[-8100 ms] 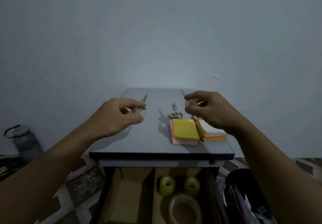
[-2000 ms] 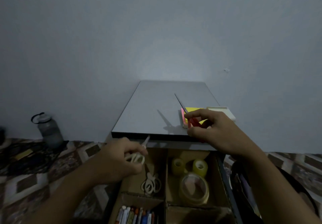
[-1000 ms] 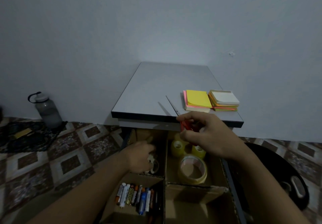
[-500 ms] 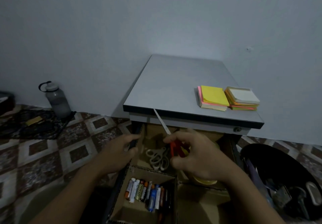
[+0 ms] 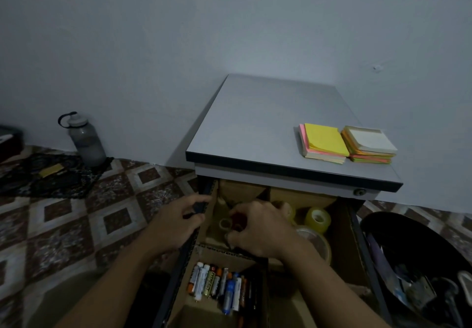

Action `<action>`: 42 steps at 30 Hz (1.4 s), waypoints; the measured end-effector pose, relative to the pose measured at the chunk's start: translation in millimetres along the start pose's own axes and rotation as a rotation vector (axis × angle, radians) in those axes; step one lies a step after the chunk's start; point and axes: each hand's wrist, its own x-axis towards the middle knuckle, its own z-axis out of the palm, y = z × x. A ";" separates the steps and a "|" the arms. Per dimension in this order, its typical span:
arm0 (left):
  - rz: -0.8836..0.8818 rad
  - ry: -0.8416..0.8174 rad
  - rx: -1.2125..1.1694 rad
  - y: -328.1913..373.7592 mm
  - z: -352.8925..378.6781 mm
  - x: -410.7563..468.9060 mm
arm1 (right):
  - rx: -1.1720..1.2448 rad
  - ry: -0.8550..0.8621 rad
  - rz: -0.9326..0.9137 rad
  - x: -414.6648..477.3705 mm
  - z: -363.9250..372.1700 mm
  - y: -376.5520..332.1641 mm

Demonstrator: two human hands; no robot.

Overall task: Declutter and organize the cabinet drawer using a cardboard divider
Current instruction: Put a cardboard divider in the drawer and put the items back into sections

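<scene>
The grey, smooth-topped table stands against the wall with its dark metal drawer pulled out at 6 o'clock. A brown corrugated cardboard divider splits the drawer into boxy compartments.

Half a second ago the right hand held the red scissors above the drawer, the blade slanting up toward 11 o'clock across the table's front edge. Now that hand has dropped into the compartment at the drawer's 11 o'clock corner. Its fingers are curled over the red handles. The blade is out of sight, so I can't tell which way its long axis runs.

The left hand has stayed at 9 o'clock, fingers wrapped round the drawer's left rim.

The cream scissors, plain to see before, are now mostly covered. One rounded handle loop shows just beside the red.

At 1 o'clock in the drawer sit yellowish tape rolls, with a wide clear tape roll in front of them. At 7 o'clock a row of batteries and pens lies side by side, long axes running 12 to 6.

Two square pads of sticky notes rest on the table at 3 o'clock.
</scene>
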 end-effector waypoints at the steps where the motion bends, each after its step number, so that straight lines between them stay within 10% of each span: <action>1: 0.004 0.004 0.005 -0.8 -0.4 -0.4 | 0.025 -0.003 0.007 4.6 5.9 1.5; 16: 0.019 0.022 0.018 5.6 4.1 -11.0 | -0.241 0.016 -0.017 9.9 27.6 15.7; 34: 0.078 0.209 0.184 48.8 8.8 -45.0 | 0.229 -0.025 -0.117 -41.9 3.1 25.8; 42: 0.198 0.279 0.062 134.4 15.2 -25.7 | 0.364 0.284 -0.098 -74.6 -46.8 49.5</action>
